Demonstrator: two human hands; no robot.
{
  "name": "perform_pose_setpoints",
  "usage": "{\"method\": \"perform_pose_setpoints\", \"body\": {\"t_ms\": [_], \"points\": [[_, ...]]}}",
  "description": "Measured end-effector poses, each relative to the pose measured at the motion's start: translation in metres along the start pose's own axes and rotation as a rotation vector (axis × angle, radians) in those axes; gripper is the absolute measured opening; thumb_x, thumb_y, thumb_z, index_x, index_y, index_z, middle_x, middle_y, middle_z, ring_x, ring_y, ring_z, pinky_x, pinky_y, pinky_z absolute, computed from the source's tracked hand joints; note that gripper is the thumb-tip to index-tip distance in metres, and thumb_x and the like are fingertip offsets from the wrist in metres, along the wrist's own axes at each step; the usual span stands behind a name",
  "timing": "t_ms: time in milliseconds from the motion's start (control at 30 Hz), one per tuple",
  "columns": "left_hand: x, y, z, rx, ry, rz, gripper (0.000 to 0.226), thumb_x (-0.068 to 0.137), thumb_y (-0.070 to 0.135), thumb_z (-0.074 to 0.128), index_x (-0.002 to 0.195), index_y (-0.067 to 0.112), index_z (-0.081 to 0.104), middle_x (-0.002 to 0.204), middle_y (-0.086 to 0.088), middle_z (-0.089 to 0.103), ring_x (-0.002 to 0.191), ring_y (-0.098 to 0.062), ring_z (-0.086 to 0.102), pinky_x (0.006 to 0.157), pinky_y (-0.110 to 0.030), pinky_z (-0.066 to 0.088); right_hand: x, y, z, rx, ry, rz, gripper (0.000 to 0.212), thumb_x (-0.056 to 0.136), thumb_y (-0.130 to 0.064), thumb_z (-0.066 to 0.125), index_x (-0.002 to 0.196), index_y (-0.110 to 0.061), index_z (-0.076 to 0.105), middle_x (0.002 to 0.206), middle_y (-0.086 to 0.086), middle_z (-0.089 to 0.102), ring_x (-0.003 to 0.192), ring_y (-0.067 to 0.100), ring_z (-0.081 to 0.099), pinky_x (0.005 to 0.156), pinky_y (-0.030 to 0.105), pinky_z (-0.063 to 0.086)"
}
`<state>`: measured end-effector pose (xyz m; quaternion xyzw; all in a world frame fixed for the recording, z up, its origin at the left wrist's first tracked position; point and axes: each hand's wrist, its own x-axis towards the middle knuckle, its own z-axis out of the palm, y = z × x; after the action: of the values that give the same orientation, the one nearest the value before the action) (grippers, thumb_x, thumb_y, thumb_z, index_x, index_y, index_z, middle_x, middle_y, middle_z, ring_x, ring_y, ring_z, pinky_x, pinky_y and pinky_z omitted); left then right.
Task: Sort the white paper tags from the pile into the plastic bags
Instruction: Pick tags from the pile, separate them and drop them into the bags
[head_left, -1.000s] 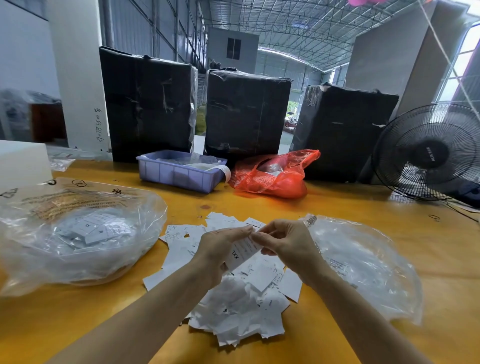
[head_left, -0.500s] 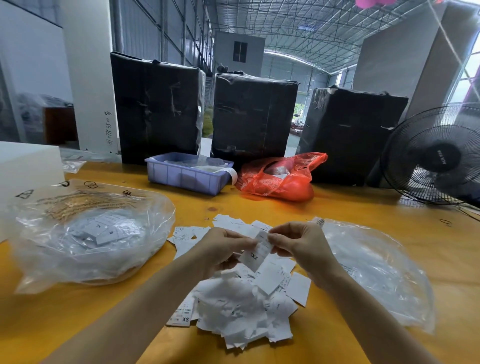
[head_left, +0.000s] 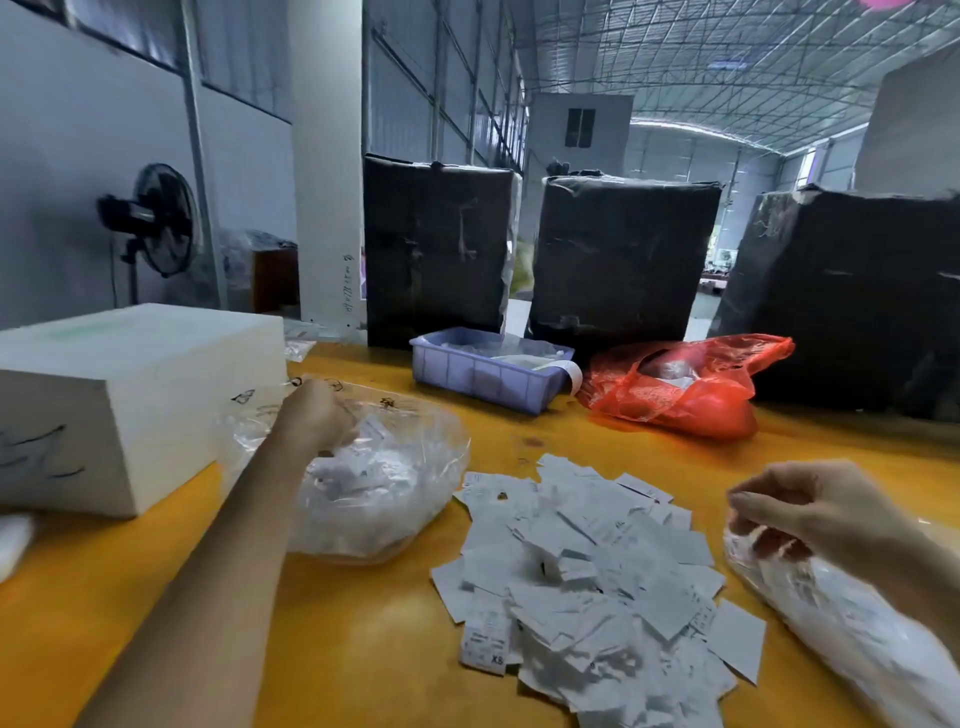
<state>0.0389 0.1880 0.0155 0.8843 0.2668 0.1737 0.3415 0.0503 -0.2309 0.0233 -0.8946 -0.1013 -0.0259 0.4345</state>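
A pile of white paper tags (head_left: 587, 571) lies on the yellow table (head_left: 363, 649) in front of me. To its left sits a clear plastic bag (head_left: 410, 467) with tags inside. My left hand (head_left: 317, 415) reaches into that bag's mouth with curled fingers, and a white tag (head_left: 373, 430) shows at the fingertips. A second clear plastic bag (head_left: 841, 623) holding tags lies at the right edge. Just above that bag's near end my right hand (head_left: 810, 514) hovers, its fingers loosely curled and holding nothing.
A white box (head_left: 130, 395) stands left of the bag. Behind the pile are a blue tray (head_left: 467, 371) and a red plastic bag (head_left: 685, 395). Three black wrapped parcels (head_left: 623, 260) line the table's far side. A fan (head_left: 161, 218) stands at the far left.
Both hands held one tag over the pile before. My left hand has since carried it left into the left bag, my right hand has let go and moved right, and my view has turned left.
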Motion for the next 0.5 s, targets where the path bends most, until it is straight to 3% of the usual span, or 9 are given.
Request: {"method": "perform_pose_setpoints", "body": {"t_ms": [100, 233, 300, 333, 400, 467, 500], "points": [[0.002, -0.008, 0.003, 0.095, 0.075, 0.013, 0.014, 0.087, 0.007, 0.062, 0.095, -0.004, 0.065, 0.093, -0.017, 0.068, 0.083, -0.029, 0.061, 0.07, -0.033, 0.047, 0.012, 0.026, -0.029, -0.238, 0.016, 0.128, 0.008, 0.084, -0.003, 0.068, 0.075, -0.002, 0.069, 0.059, 0.01, 0.069, 0.047, 0.024, 0.066, 0.042, 0.028, 0.046], [-0.002, -0.002, 0.01, 0.232, 0.17, 0.018, 0.013, 0.087, 0.0, 0.058, 0.098, -0.003, 0.063, 0.096, -0.018, 0.065, 0.082, -0.028, 0.056, 0.067, -0.034, 0.042, 0.023, 0.066, -0.06, -0.581, -0.023, 0.347, 0.012, 0.072, 0.01, 0.065, 0.061, 0.009, 0.064, 0.053, 0.024, 0.064, 0.046, 0.038, 0.064, 0.053, 0.051, 0.057], [-0.007, 0.006, 0.013, 0.306, 0.214, 0.019, 0.015, 0.089, 0.006, 0.058, 0.101, -0.002, 0.06, 0.1, -0.019, 0.062, 0.088, -0.031, 0.054, 0.071, -0.037, 0.043, 0.023, 0.078, -0.059, -0.743, -0.036, 0.407, 0.011, 0.065, -0.003, 0.078, 0.063, 0.002, 0.068, 0.058, 0.014, 0.067, 0.044, 0.024, 0.063, 0.055, 0.036, 0.058], [-0.009, 0.012, 0.014, 0.322, 0.224, 0.035, 0.018, 0.089, 0.01, 0.059, 0.103, -0.001, 0.06, 0.101, -0.019, 0.06, 0.091, -0.031, 0.054, 0.073, -0.037, 0.043, 0.021, 0.077, -0.055, -0.845, -0.068, 0.407, 0.02, 0.065, -0.019, 0.084, 0.067, -0.006, 0.069, 0.062, 0.005, 0.068, 0.048, 0.014, 0.061, 0.054, 0.025, 0.055], [-0.015, 0.027, 0.018, 0.282, 0.2, 0.113, 0.03, 0.088, 0.019, 0.064, 0.112, 0.002, 0.059, 0.108, -0.018, 0.06, 0.098, -0.032, 0.054, 0.077, -0.038, 0.044, 0.013, 0.07, -0.047, -0.995, -0.115, 0.389, 0.042, 0.066, -0.052, 0.08, 0.083, -0.014, 0.073, 0.082, -0.004, 0.07, 0.07, 0.006, 0.064, 0.063, 0.019, 0.05], [-0.025, 0.044, 0.026, 0.174, 0.142, 0.217, 0.042, 0.086, 0.024, 0.068, 0.121, 0.005, 0.057, 0.118, -0.017, 0.06, 0.107, -0.033, 0.054, 0.082, -0.038, 0.044, 0.008, 0.072, -0.041, -0.952, -0.09, 0.371, 0.048, 0.068, -0.052, 0.078, 0.097, -0.013, 0.073, 0.101, -0.001, 0.072, 0.088, 0.011, 0.067, 0.072, 0.023, 0.05], [-0.032, 0.053, 0.032, 0.127, 0.114, 0.265, 0.044, 0.084, 0.025, 0.069, 0.124, 0.007, 0.057, 0.121, -0.017, 0.06, 0.109, -0.032, 0.054, 0.082, -0.037, 0.043, 0.007, 0.073, -0.04, -0.87, -0.054, 0.357, 0.041, 0.068, -0.044, 0.08, 0.095, -0.013, 0.075, 0.099, 0.001, 0.073, 0.084, 0.012, 0.067, 0.071, 0.024, 0.051]]}}
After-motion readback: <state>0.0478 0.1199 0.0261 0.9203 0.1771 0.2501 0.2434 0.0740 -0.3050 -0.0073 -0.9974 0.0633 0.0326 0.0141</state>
